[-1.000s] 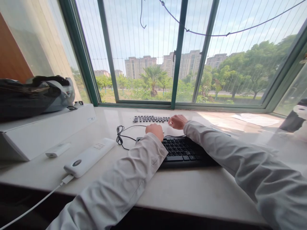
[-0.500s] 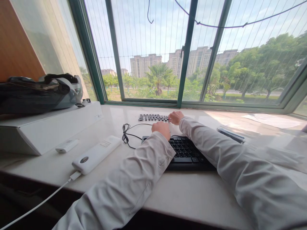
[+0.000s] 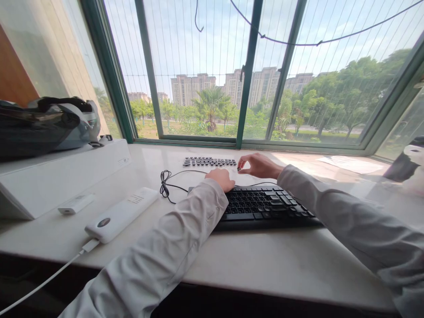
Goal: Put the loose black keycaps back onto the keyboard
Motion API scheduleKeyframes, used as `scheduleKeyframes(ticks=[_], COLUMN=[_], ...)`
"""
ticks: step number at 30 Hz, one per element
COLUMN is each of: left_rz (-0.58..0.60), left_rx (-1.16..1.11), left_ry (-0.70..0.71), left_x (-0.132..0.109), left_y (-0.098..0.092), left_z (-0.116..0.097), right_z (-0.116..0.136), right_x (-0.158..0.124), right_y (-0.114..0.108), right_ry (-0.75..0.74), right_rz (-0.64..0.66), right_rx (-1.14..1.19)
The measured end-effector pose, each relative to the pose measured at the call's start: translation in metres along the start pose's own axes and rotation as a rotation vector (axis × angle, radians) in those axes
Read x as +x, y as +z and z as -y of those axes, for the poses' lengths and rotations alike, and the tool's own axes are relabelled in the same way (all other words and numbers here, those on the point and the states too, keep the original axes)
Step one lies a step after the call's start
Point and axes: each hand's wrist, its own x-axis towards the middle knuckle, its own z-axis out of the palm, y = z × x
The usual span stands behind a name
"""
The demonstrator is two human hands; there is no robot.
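Observation:
A black keyboard [image 3: 261, 204] lies on the pale windowsill counter, with many of its key positions bare on the left and middle. My left hand [image 3: 221, 179] rests at its back edge with the fingers curled; what they hold, if anything, is hidden. Beyond it, my right hand [image 3: 260, 165] is held over the counter with thumb and forefinger pinched on a small dark keycap [image 3: 239, 169]. Loose black keycaps [image 3: 209, 162] stand in rows just left of those fingertips. Behind the keyboard runs its black cable [image 3: 164, 183], bundled at the left.
To the left lie a white power bank [image 3: 122, 215] with a white cable plugged in and a small white device [image 3: 76, 204]. A white box [image 3: 66, 179] bears a dark visor-like object [image 3: 49, 128]. Paper [image 3: 351, 164] lies by the window at right.
My right hand has moved right and turned, so its pinched fingers and the keycap now show. The right forearm uncovers more of the keyboard. The view has shifted slightly to the right.

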Motion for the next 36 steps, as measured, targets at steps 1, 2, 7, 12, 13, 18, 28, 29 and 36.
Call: scheduleKeyframes(ticks=[1, 2, 7, 12, 13, 18, 28, 29, 36], left_rz=[0.071, 0.143, 0.403, 0.518, 0.541, 0.642, 0.599, 0.605, 0.596], left_rx=[-0.073, -0.147, -0.45, -0.447, -0.44, -0.437, -0.34, -0.341, -0.357], left_ry=[0.04, 0.088, 0.218, 0.26, 0.268, 0.28, 0.328, 0.325, 0.31], left_x=[0.001, 0.002, 0.005, 0.003, 0.002, -0.002, -0.004, -0.004, -0.001], left_y=[-0.002, -0.005, -0.012, -0.009, -0.009, -0.009, -0.005, -0.005, -0.003], left_z=[-0.001, -0.002, -0.002, 0.002, 0.001, -0.004, -0.01, -0.011, -0.009], right_z=[0.004, 0.01, 0.033, 0.039, 0.038, 0.037, 0.038, 0.038, 0.034], right_x=[-0.017, -0.034, -0.089, -0.099, -0.099, -0.1, -0.1, -0.1, -0.1], right_y=[-0.005, -0.009, -0.015, 0.0, 0.002, 0.003, 0.001, 0.0, -0.007], right_ry=[-0.019, -0.025, 0.044, 0.06, 0.063, 0.042, 0.119, 0.116, 0.055], right_rz=[-0.03, -0.036, 0.026, 0.044, 0.055, 0.118, 0.206, 0.214, 0.285], right_rx=[0.064, 0.118, 0.276, 0.42, 0.449, 0.522, 0.586, 0.587, 0.577])
